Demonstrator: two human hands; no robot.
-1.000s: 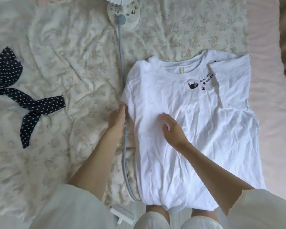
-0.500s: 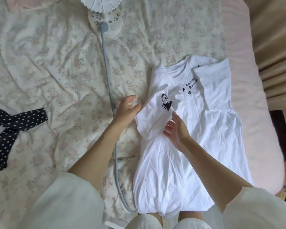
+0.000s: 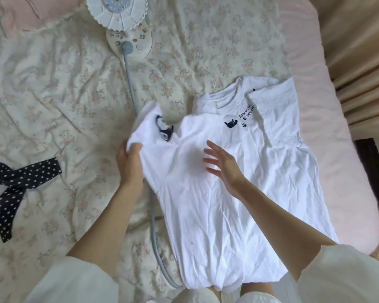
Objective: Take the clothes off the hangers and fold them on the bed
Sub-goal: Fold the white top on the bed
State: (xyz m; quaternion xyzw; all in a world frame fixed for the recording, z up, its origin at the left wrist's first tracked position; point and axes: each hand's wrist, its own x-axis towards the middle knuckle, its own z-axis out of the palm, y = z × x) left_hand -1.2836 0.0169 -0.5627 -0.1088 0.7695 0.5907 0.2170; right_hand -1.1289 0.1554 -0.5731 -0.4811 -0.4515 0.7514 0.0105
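since 0.5 s ago your left hand (image 3: 130, 157), gripping the t-shirt (image 3: 239, 171) sleeve, pulled outward; right hand (image 3: 224, 166) open, hovering. lay the sleeve flat before folding.

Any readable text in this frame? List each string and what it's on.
"Robinhood Studio", as best it reads: black print on the chest of the white T-shirt, beside a small dark animal print and paw prints.
Neck label inside the T-shirt collar: too small to read.
Dark print on the turned-over sleeve gripped by the left hand: a graphic, no legible words.
Markings on the lamp base: too small to read.
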